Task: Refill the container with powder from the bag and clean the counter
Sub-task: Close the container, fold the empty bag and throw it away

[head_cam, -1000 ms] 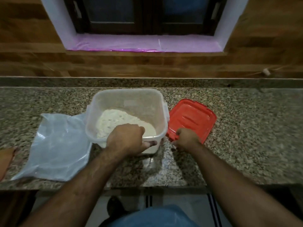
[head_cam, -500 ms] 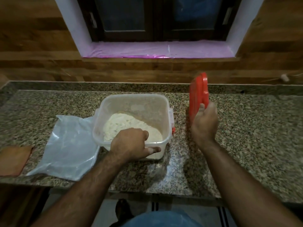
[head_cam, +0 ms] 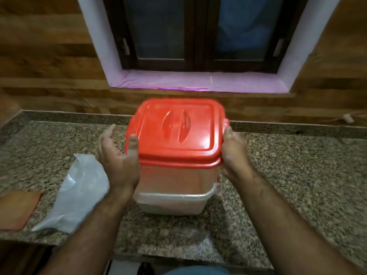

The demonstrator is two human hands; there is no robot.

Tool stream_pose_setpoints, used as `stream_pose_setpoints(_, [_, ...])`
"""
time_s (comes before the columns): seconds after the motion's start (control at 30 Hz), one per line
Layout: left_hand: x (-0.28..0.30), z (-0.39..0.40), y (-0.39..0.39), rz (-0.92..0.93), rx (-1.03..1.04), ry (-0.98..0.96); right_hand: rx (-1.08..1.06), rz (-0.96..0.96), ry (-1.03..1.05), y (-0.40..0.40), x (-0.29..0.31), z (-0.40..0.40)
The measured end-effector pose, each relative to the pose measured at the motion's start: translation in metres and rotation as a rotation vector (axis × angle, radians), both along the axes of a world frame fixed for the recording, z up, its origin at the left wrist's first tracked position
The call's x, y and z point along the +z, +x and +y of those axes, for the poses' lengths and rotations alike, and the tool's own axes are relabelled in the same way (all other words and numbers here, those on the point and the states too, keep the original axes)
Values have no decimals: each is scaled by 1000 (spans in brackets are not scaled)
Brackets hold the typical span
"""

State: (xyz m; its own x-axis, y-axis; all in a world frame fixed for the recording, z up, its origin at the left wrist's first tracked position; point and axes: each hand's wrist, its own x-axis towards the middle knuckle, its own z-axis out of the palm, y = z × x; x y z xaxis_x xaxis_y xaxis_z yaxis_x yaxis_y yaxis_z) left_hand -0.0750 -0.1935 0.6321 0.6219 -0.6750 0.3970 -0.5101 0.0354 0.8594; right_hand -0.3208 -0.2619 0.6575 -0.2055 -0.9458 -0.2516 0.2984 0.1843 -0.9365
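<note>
The red lid [head_cam: 178, 132] sits on top of the clear plastic container [head_cam: 174, 199], which stands on the granite counter [head_cam: 297, 175]. White powder shows through the container's lower wall. My right hand [head_cam: 236, 157], dusted with powder, grips the lid's right edge. At the lid's left edge is my left hand [head_cam: 117, 155], palm turned toward it and fingers straight, the thumb touching the rim. The plastic bag [head_cam: 79, 191] lies flat on the counter, left of the container.
A flat brown piece [head_cam: 17, 209] lies at the counter's left front edge. Behind the counter rises a wooden wall with a window and a pink-lined sill [head_cam: 198, 82]. Bare granite stretches to the right of the container.
My right hand lifted the lid off the counter, swung it over and set it on the container. My left hand let go of the container's front rim and moved to the lid's left side.
</note>
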Motion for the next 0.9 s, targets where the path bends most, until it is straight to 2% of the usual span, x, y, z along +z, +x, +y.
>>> stream_pose_setpoints(0.07, [0, -1, 15, 349, -126, 90, 86, 37, 82, 4, -10, 6])
stream_pose_setpoints(0.1, [-2, 0, 21, 402, -184, 125, 117, 87, 94, 5, -14, 9])
stream_pose_setpoints(0.23, [-9, 8, 35, 129, -233, 231, 216, 319, 88, 2, -29, 16])
stream_pose_setpoints(0.3, [-12, 7, 38, 2, -227, 362, 204, 469, 100, 3, -31, 21])
stream_pose_setpoints(0.4, [-14, 8, 40, 114, -312, 475, 182, 862, 67, 0, -23, 32])
stream_pose_setpoints(0.47, [-16, 9, 41, 131, -338, 492, 179, 1049, 49, -2, -20, 39])
stream_pose_setpoints(0.7, [-17, 10, 40, -17, -290, 545, 176, 1351, 111, 2, -14, 37])
stream_pose_setpoints(0.8, [-15, 7, 41, 4, -270, 561, 241, 1510, 168, 3, -7, 29])
stream_pose_setpoints(0.9, [-16, 8, 41, 40, -276, 565, 274, 1540, 184, 1, -12, 24])
